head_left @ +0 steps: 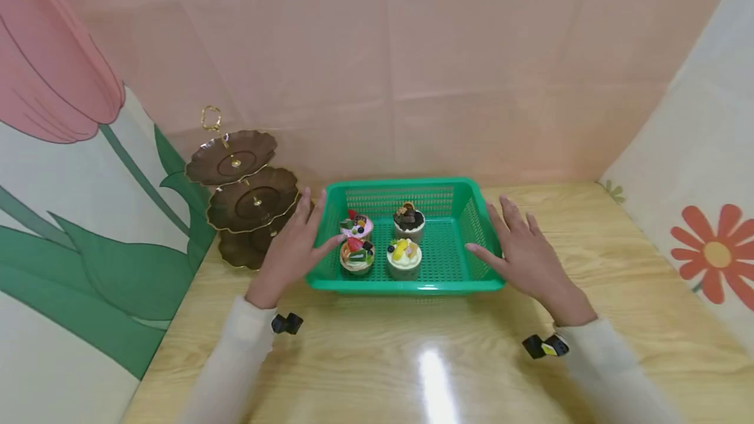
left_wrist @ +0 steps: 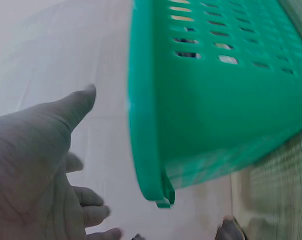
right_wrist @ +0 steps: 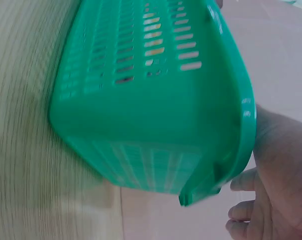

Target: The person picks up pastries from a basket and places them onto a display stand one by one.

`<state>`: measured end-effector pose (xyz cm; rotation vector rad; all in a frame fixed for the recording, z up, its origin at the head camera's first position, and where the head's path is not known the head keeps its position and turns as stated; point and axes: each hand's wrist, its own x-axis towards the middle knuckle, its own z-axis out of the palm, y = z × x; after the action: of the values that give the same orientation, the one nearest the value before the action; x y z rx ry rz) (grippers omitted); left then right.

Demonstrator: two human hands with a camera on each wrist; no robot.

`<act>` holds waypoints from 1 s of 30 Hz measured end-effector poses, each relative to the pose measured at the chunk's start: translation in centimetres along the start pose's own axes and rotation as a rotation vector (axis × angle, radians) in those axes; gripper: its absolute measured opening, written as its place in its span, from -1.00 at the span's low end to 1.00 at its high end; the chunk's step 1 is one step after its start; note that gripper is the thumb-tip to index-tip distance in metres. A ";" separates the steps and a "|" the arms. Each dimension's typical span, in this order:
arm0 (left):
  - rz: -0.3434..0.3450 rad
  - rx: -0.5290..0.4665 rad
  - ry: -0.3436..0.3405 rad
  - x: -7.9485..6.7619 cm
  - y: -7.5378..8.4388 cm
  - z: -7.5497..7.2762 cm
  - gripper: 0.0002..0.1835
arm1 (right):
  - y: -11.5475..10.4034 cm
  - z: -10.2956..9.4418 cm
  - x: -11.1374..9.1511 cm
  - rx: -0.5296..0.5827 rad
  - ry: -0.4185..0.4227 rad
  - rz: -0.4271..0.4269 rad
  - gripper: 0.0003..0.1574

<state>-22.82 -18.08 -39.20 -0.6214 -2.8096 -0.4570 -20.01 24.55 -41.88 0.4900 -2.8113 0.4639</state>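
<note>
A green plastic basket [head_left: 438, 286] sits on the table with several decorated cupcakes in its left and middle part. One cupcake has a dark chocolate top [head_left: 409, 216], one has yellow fruit on white cream [head_left: 404, 255], and one bears a strawberry and green fruit [head_left: 357, 258]. Behind that last one is a pink-topped cupcake [head_left: 360, 224]. My left hand [head_left: 288, 250] is beside the basket's left end, fingers extended; a gap to the rim [left_wrist: 143, 105] shows in the left wrist view. My right hand [head_left: 527, 257] is at the right end, fingers spread, its thumb partly hidden behind the rim [right_wrist: 246, 115].
A three-tier brown stand [head_left: 253, 201] with gold edges and a ring handle stands left of the basket, close to the left hand. A pink cloth backdrop [head_left: 412, 70] rises behind the wooden table [head_left: 365, 358]. Flower-printed panels flank both sides.
</note>
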 end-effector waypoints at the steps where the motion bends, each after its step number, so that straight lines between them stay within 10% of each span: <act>1: 0.008 -0.043 -0.019 0.2 0.0 -0.2 0.02 | -0.1 0.3 -0.1 0.025 -0.006 0.000 0.18; 8: 0.068 -0.238 -0.172 2.2 -0.6 -1.1 0.01 | -0.8 1.0 -0.5 0.114 -0.077 0.011 0.15; 30: 0.127 -0.204 -0.536 10.0 -1.6 -0.8 -0.06 | -1.2 0.6 -0.5 0.124 -0.140 0.030 0.13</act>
<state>-32.22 -16.01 -36.03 -1.1034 -3.2101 -0.6375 -19.22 23.39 -42.30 0.5253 -2.9401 0.6367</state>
